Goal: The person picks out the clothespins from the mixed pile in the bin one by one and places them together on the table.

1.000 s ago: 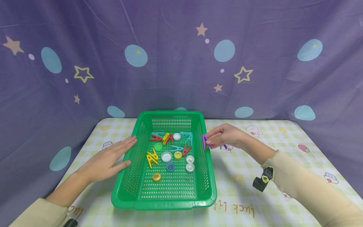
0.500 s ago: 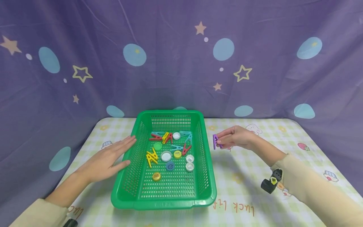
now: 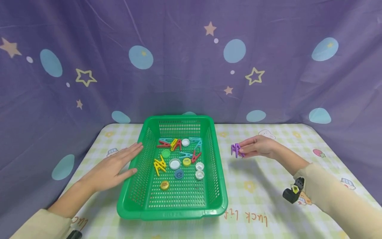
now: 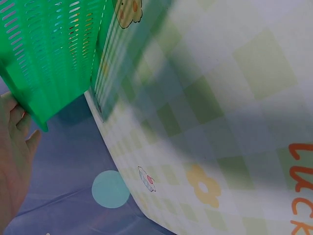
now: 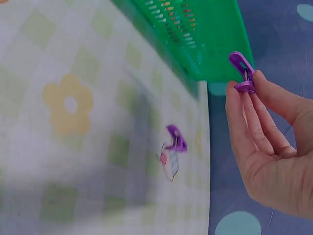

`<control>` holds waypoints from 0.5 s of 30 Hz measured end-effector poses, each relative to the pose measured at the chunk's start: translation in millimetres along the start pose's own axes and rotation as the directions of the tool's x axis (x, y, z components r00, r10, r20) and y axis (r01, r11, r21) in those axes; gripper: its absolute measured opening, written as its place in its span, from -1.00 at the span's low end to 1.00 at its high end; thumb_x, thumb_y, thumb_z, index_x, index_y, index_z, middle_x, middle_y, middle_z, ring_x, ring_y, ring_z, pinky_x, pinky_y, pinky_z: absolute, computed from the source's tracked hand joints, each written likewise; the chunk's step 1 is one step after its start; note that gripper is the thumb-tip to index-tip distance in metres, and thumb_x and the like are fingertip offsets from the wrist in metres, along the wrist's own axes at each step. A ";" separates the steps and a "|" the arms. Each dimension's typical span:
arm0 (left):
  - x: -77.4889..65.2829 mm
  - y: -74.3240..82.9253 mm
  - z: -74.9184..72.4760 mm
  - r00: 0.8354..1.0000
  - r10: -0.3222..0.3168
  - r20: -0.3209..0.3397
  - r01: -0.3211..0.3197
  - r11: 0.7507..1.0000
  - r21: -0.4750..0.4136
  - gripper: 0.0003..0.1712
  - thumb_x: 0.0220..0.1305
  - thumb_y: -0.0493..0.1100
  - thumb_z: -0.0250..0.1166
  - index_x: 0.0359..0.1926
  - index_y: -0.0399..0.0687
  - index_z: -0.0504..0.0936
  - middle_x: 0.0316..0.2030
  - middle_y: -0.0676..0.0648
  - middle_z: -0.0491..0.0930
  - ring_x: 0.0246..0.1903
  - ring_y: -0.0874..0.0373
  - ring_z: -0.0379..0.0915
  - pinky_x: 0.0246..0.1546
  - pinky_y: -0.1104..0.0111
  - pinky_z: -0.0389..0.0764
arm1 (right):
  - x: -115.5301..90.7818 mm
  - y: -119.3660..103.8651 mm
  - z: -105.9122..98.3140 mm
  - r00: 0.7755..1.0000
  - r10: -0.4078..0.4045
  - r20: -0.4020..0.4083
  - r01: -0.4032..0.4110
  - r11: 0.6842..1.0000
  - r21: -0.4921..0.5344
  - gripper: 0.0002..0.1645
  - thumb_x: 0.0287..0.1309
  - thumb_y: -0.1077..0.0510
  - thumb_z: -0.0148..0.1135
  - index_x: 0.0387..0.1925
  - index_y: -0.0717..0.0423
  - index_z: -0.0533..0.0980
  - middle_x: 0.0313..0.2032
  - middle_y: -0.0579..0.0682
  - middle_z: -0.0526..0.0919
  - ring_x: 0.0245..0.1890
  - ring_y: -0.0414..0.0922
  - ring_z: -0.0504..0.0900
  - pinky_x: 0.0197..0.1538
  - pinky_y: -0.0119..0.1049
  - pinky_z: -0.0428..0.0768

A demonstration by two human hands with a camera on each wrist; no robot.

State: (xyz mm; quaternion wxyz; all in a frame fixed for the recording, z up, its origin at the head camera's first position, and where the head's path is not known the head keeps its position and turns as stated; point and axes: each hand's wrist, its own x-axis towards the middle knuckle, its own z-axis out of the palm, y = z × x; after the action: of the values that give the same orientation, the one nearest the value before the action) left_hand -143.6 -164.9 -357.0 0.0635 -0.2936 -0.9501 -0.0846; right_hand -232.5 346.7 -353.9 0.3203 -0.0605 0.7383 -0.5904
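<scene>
My right hand [image 3: 260, 147] pinches a purple clothespin [image 5: 243, 68] between thumb and fingertips, above the cloth to the right of the green basket [image 3: 171, 215]. A second purple clothespin [image 5: 176, 139] lies on the cloth below; in the head view the hand and the held clip partly cover it. My left hand [image 3: 111, 169] rests on the basket's left rim with straight fingers. Inside the basket are yellow clothespins [image 3: 159, 165], red clothespins [image 3: 195, 156] and light blue clothespins [image 3: 186, 155], mixed with several bottle caps, among them a gold cap [image 3: 164, 185] and a blue cap [image 3: 179, 174].
A checked cloth [image 3: 268, 186] with printed flowers and lettering covers the table. Behind the table hangs a purple curtain [image 3: 185, 86] with stars and ovals. The basket's far end stands close to that curtain.
My right hand has moved right, away from the basket's right rim, carrying the purple clothespin. The left hand and the basket have stayed in place.
</scene>
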 end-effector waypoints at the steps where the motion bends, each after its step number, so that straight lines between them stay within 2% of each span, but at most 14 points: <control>1: -0.2 -0.1 -0.2 1.000 0.000 -0.001 0.000 1.000 0.000 -0.20 0.35 0.10 0.15 0.50 0.04 0.08 0.50 -0.07 0.09 0.42 -0.13 0.14 0.28 -0.09 0.31 | 0.3 1.4 -2.4 1.000 0.009 -0.008 -0.009 1.000 -0.004 -0.50 0.19 0.34 0.21 0.14 0.51 0.41 -0.35 -0.16 0.78 -0.26 -0.25 0.75 -0.02 -0.32 0.69; 15: 0.4 -0.3 -1.2 1.000 -0.002 0.010 0.002 1.000 0.000 -0.19 0.34 0.11 0.15 0.50 0.05 0.07 0.49 -0.08 0.09 0.42 -0.15 0.15 0.29 -0.08 0.31 | 7.6 20.7 -27.8 0.996 0.066 -0.067 -0.069 0.996 -0.047 -0.39 0.19 0.33 0.22 0.21 0.58 0.31 -0.34 -0.19 0.77 -0.28 -0.28 0.73 -0.04 -0.36 0.68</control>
State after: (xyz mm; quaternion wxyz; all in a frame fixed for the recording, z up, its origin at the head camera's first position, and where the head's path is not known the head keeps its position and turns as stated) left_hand -144.0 -165.2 -355.8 0.0587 -0.2930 -0.9507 -0.0831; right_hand -247.6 372.4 -373.0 0.3140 -0.0239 0.7645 -0.5625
